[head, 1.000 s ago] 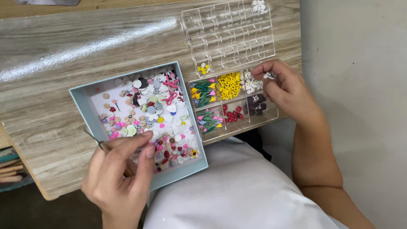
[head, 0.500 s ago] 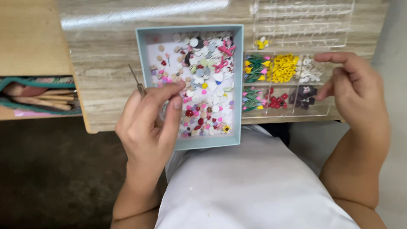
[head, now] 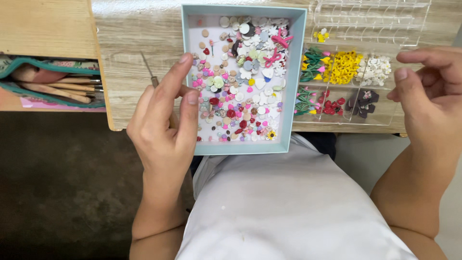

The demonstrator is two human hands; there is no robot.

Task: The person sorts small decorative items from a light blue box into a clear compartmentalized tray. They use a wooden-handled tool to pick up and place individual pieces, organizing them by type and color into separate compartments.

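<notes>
The left hand (head: 166,120) hovers over the left edge of a shallow pale-blue box (head: 293,77) that sits on the wood-grain worktop (head: 130,48). Its thumb and forefinger are curled together and pinch a thin metal tool (head: 149,70), probably tweezers, whose pointed end sticks up and away from the fingers over the bare worktop just left of the box. The other fingers are loosely bent, their tips near the box's left wall.

The box holds a dense scatter of small charms (head: 240,82): white hearts and flowers, pink and red beads, grey discs, pink bows and one tiny sunflower near the front right corner.

Just beside the box on its right lies a clear plastic compartment organiser (head: 385,118). Its near compartments hold sorted pieces: yellow flowers (head: 344,67), white flowers (head: 375,71), green-stemmed tulips (head: 310,62), red pieces (head: 332,106) and dark purple bows (head: 363,102). Its far compartments look mostly bare, with one small yellow-white piece (head: 321,34) in view.

The right hand (head: 428,96) is held at the organiser's right end, fingers half spread and slightly curled, thumb pointing up. It grips nothing that can be seen, and whether it touches the organiser cannot be told.

At the far left an open green-edged pouch (head: 29,79) with wooden-handled tools (head: 57,89) lies on a lower shelf
</notes>
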